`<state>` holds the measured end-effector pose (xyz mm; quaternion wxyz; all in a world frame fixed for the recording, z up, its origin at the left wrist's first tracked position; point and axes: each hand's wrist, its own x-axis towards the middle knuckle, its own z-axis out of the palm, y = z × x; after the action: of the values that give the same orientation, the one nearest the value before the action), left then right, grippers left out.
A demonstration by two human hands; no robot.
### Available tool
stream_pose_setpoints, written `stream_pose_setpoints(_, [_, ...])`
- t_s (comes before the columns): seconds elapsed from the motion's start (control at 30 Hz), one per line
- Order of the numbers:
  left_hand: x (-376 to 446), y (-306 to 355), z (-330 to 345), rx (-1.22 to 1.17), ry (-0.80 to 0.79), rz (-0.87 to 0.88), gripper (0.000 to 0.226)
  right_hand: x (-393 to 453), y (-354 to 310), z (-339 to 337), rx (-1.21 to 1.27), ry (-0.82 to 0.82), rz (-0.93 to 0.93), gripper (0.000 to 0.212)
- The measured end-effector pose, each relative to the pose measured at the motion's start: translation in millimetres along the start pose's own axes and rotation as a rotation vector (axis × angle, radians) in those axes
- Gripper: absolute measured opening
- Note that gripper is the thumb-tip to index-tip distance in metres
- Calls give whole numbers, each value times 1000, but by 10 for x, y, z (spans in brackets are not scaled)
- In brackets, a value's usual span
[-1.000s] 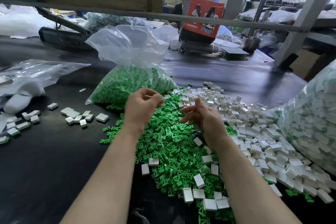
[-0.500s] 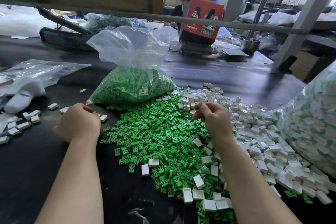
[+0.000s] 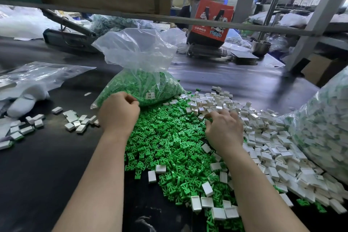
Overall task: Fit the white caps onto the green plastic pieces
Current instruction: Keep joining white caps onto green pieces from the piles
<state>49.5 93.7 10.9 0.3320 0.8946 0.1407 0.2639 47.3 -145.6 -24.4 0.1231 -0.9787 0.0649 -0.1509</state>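
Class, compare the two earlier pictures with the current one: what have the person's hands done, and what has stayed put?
The left hand swung out left to the finished pieces, then came back, fingers curled, to the green pile. The right hand dropped from mid-air to the white caps. The bag of green pieces and both piles stayed put.

A dark table is stretching across the view. A person is sitting at its far side behind a red bag. A metal bowl is standing to the right of that bag. A cardboard box is resting near a grey post. An empty clear plastic bag is lying at the left.
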Motion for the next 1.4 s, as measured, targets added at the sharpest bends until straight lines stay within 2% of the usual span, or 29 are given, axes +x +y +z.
stream_pose_setpoints(0.1, [-91, 190, 114, -35, -142, 96, 5, -5, -8, 41, 21, -119, 75, 53])
stream_pose_setpoints(0.23, [-180, 301, 247, -27, -269, 161, 7, 4, 21, 102, -8, -269, 177, 54])
stream_pose_setpoints(0.4, [-279, 391, 353, -8, -351, 197, 6, 51, 44, 69, 46, -97, 40, 37])
stream_pose_setpoints(0.53, [-310, 417, 384, -4, -394, 205, 7, 31, 76, 52, 63, 38, 84, 30])
stream_pose_setpoints(0.6, [-311, 412, 388, -9, -407, 204, 6, 15, 84, 40, -31, 19, 132, 41])
stream_pose_setpoints(0.67, [-314, 403, 387, -13, -413, 202, 6, -3, 75, 42, -123, -79, 167, 53])
stream_pose_setpoints(0.7, [-314, 399, 390, -15, -414, 201, 6, -7, 72, 51, -152, -104, 168, 52])
stream_pose_setpoints(0.97, [-323, 380, 423, -63, -430, 209, 6, 15, 106, 50, -81, 95, 135, 9])
stream_pose_setpoints(1.03, [-328, 372, 438, -108, -445, 189, 5, 25, 100, 35, 49, 163, 82, 11])
stream_pose_setpoints(1.1, [-329, 374, 452, -225, -492, 127, 4, 34, 70, -10, 355, 109, -35, 9])
stream_pose_setpoints(1.17, [-329, 390, 461, -426, -592, 29, 13, 16, 3, -64, 634, 18, -151, 6])
stream_pose_setpoints(1.3, [-381, 467, 468, -798, -777, -128, 25, 3, -70, -89, 797, 6, -259, 12])
stream_pose_setpoints(1.4, [-420, 494, 497, -921, -769, -132, 23, -3, -65, -105, 933, -43, -258, 14])
